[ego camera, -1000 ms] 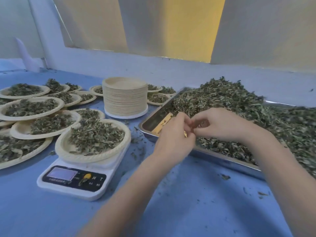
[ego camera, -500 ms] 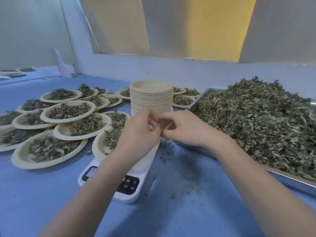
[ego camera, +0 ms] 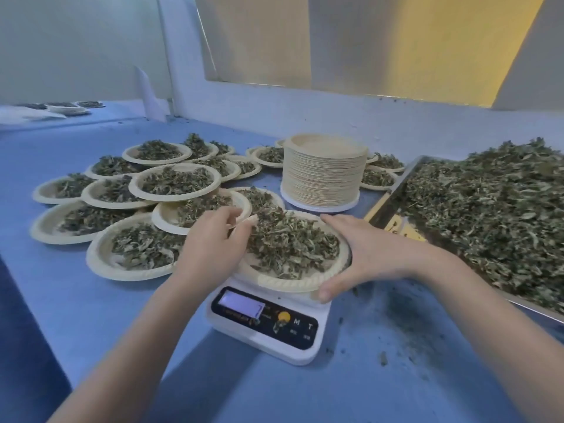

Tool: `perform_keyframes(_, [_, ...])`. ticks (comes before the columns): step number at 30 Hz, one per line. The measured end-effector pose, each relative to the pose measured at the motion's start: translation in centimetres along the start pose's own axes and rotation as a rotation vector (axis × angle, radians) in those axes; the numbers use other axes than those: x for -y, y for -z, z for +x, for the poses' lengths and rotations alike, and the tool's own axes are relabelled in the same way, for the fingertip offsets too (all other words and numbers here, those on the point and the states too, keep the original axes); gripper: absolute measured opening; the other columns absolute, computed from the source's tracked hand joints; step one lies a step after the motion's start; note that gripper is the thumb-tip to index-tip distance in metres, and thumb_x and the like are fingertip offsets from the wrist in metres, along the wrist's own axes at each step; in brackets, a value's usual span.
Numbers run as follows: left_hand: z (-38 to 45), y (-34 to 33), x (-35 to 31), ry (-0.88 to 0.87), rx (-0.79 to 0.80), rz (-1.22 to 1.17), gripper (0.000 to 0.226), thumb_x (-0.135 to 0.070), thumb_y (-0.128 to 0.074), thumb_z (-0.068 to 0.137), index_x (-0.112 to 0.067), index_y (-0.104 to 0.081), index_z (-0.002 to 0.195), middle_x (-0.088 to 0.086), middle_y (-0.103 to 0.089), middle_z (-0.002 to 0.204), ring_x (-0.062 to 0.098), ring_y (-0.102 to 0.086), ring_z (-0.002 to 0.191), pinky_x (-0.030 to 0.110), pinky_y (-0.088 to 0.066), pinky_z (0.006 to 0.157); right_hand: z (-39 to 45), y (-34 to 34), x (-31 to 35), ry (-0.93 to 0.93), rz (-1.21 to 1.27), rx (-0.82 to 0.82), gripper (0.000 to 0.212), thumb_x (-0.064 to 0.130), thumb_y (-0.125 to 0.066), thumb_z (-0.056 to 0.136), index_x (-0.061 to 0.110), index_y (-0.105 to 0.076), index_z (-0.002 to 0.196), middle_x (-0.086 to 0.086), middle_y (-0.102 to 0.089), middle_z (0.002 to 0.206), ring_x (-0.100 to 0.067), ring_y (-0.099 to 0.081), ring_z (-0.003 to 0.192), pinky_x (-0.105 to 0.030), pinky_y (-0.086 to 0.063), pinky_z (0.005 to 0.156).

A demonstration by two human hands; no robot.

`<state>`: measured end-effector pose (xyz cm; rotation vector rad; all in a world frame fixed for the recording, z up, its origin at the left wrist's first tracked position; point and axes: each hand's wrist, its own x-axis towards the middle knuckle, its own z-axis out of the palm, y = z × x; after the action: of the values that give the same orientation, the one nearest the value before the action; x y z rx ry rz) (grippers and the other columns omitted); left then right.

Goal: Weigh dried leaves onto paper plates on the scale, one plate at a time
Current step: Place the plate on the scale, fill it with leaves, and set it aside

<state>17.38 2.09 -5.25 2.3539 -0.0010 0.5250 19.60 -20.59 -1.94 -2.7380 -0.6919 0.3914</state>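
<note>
A white digital scale [ego camera: 265,326] stands on the blue table in front of me. On it sits a paper plate [ego camera: 287,285] heaped with dried leaves [ego camera: 290,242]. My left hand [ego camera: 213,242] holds the plate's left rim with curled fingers. My right hand [ego camera: 363,254] curves round the right rim, its thumb at the front edge. To the right, a metal tray [ego camera: 385,206] carries a large pile of loose dried leaves [ego camera: 488,209]. A tall stack of empty paper plates [ego camera: 323,175] rises behind the scale.
Several filled paper plates [ego camera: 174,181] overlap on the table to the left and behind the stack. Leaf crumbs [ego camera: 396,337] litter the blue surface right of the scale. A white wall ledge [ego camera: 305,108] runs along the back.
My hands were pinched together over the tray's edge, then moved left over the scale. Now they have parted and each grips one side of the plate on the scale.
</note>
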Motion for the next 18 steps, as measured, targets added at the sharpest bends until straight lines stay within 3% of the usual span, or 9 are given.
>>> perform_keyframes(2, [0.0,-0.4,0.2,0.039,0.050,-0.038,0.043,-0.035,-0.043,0.098,-0.013,-0.051,0.134,0.001,-0.057,0.129,0.017,-0.050,0.117,0.032,-0.039,0.094,0.3,-0.1,-0.1,0.022,0.027,-0.013,0.136,0.070,-0.076,0.049,0.031,0.003,0.152,0.015,-0.001,0.158,-0.007,-0.006,0.145,-0.036,-0.013,0.119])
perform_keyframes(4, [0.1,-0.4,0.4,0.071,0.041,-0.090,0.040,-0.033,-0.042,0.099,-0.013,-0.053,0.132,0.002,-0.059,0.127,0.019,-0.052,0.115,0.031,-0.040,0.092,0.4,0.1,-0.1,0.051,0.076,-0.040,0.137,0.070,-0.078,0.045,0.034,0.001,0.152,0.019,-0.005,0.157,0.000,-0.010,0.141,-0.029,-0.014,0.118])
perform_keyframes(7, [0.6,0.4,0.2,0.108,-0.019,-0.162,0.033,-0.027,-0.045,0.099,-0.015,-0.056,0.128,0.003,-0.064,0.116,0.023,-0.059,0.105,0.028,-0.042,0.079,0.6,1.0,0.1,0.060,0.138,-0.101,0.142,0.075,-0.076,0.037,0.036,-0.001,0.151,0.025,-0.009,0.155,0.013,-0.012,0.129,-0.016,-0.012,0.108])
perform_keyframes(10, [1.5,2.0,-0.1,0.096,-0.063,-0.169,0.027,-0.024,-0.046,0.098,-0.019,-0.057,0.123,0.002,-0.064,0.103,0.016,-0.062,0.081,0.022,-0.045,0.061,1.4,2.6,1.0,0.082,0.211,-0.155,0.145,0.076,-0.078,0.031,0.036,-0.006,0.151,0.027,-0.014,0.153,0.010,-0.016,0.135,-0.021,-0.017,0.113])
perform_keyframes(14, [3.0,4.9,0.0,0.092,-0.153,-0.138,0.030,-0.022,-0.048,0.097,-0.019,-0.055,0.126,-0.001,-0.062,0.116,0.015,-0.056,0.101,0.024,-0.038,0.077,3.0,4.2,2.7,0.112,0.299,-0.193,0.141,0.067,-0.082,0.033,0.036,-0.011,0.150,0.021,-0.023,0.151,0.001,-0.028,0.135,-0.024,-0.025,0.112])
perform_keyframes(18, [4.3,7.6,0.9,0.109,-0.203,-0.172,0.030,-0.022,-0.051,0.095,-0.019,-0.053,0.125,-0.004,-0.060,0.116,0.017,-0.060,0.096,0.030,-0.049,0.082,5.3,4.7,4.3,0.172,0.536,-0.203,0.130,0.038,-0.090,0.042,0.027,-0.018,0.151,0.013,-0.040,0.143,0.010,-0.053,0.108,-0.007,-0.045,0.084])
